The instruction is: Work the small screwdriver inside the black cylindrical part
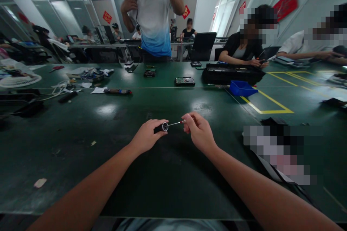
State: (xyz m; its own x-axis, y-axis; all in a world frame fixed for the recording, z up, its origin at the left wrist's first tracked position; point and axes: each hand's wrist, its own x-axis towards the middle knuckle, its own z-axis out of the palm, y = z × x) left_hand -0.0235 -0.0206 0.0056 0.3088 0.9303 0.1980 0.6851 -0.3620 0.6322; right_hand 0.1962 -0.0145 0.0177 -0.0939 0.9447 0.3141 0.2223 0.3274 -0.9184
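Note:
My left hand [149,134] is closed around a short black tube [158,128]. A bright silver ring [165,126] at the tube's open end faces right, much like the front of a small flashlight. Between finger and thumb, my right hand [197,127] pinches a thin metal rod [174,123] that is red near the fingers, perhaps a slim screwdriver. The rod's tip points left and reaches the ring's opening; how deep it goes inside cannot be made out. Both hands are above the green table [151,184].
Ahead lie a hard drive [184,81], a black housing [233,74] and a blue tray [242,88]. Scraps and cables [61,88] are at left; a blurred-out flat item [279,155] lies right. A person [153,18] stands across the table; others sit at right.

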